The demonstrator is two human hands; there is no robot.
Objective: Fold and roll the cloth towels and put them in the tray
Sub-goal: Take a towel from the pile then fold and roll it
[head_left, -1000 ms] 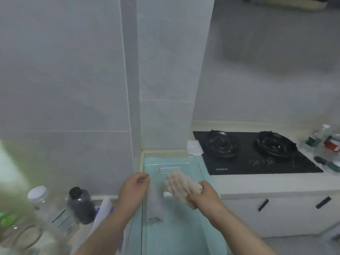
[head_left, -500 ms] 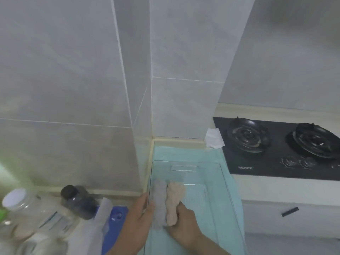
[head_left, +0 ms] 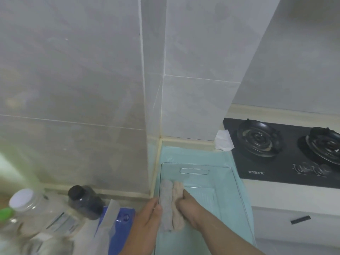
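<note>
- Right hand (head_left: 187, 203) grips the beige roll (head_left: 177, 188): its fingers curl over the roll's right side at about mid-length, and the wrist crosses the tray (head_left: 195, 164) floor from the lower right.
- Just left of that grip, touching the beige roll along its whole length, lies the grey roll (head_left: 166, 203). Both rolls point away from the person.
- Left hand (head_left: 147, 219) sits on the far side of the grey roll from the grip. Its fingers are fairly straight and hold nothing, and the thumb edge presses against the grey roll's left side.
- Both rolls lie inside the clear tray, hard up against its left wall. The tray floor to the right of the grip is bare.
- Beyond the grip, the tray's far wall has a slot handle.
- Under the tray is a teal mat (head_left: 193, 155), which reaches back to the tiled wall.
- Well to the right of the grip and further back is a black hob (head_left: 276, 173), with a white tissue (head_left: 223, 140) at its near-left corner.
- Left of the left hand are a blue bag (head_left: 121, 223), a dark jar (head_left: 84, 199) and a blurred clear jar (head_left: 36, 214).
</note>
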